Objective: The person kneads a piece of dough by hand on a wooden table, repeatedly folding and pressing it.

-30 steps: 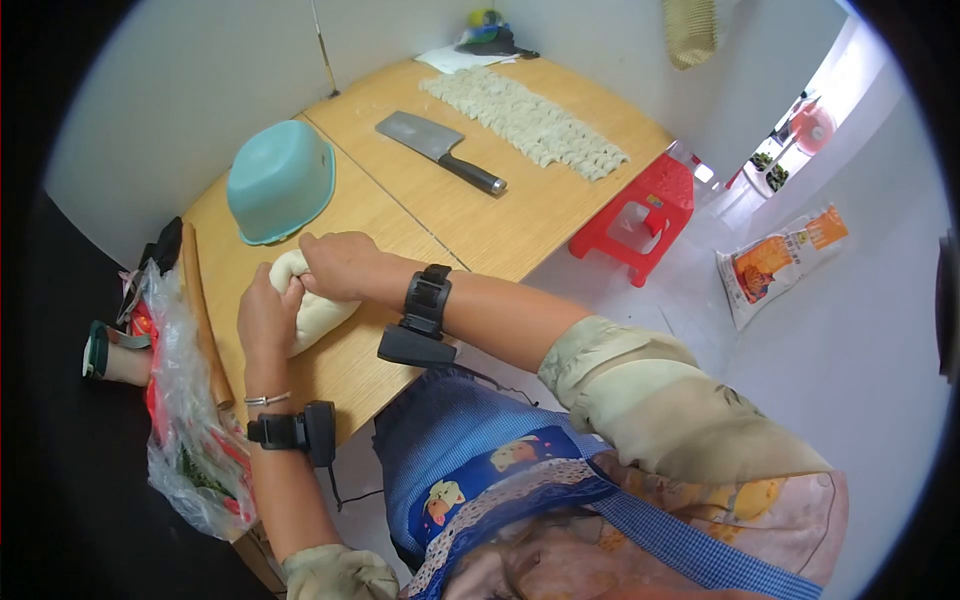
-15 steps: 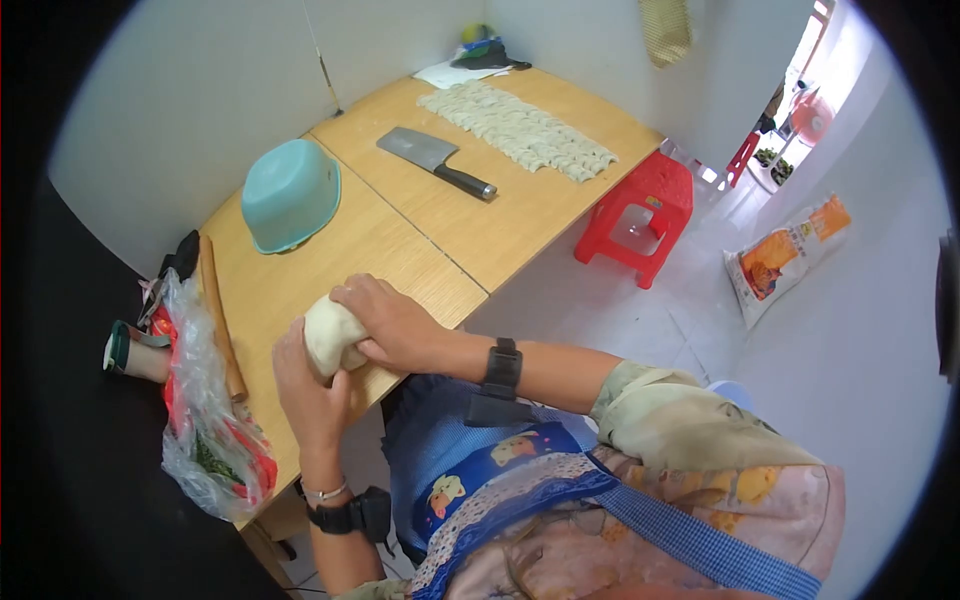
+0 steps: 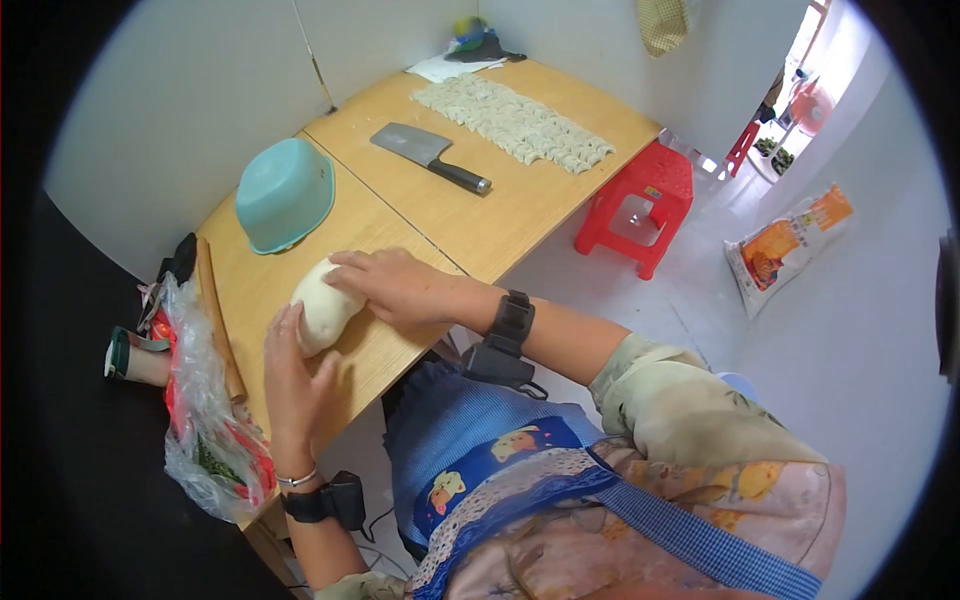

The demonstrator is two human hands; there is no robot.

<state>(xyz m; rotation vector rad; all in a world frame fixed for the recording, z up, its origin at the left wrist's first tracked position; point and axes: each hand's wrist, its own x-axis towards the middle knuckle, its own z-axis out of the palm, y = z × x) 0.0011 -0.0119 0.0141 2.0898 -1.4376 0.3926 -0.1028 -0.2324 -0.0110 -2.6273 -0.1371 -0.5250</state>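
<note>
Dough lump (image 3: 322,303) between flat open left hand (image 3: 292,378) and open right hand (image 3: 392,284), both touching.

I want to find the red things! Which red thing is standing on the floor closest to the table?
The red plastic stool, right beside the table's edge; the other red stool stands farther off by the doorway.

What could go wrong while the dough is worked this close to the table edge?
The dough lies near the table's front edge under both flat hands, left hand and right hand; a hard push toward the person might send it off. The rolling pin lies along the left edge beside a plastic bag; an elbow might knock either off.
</note>
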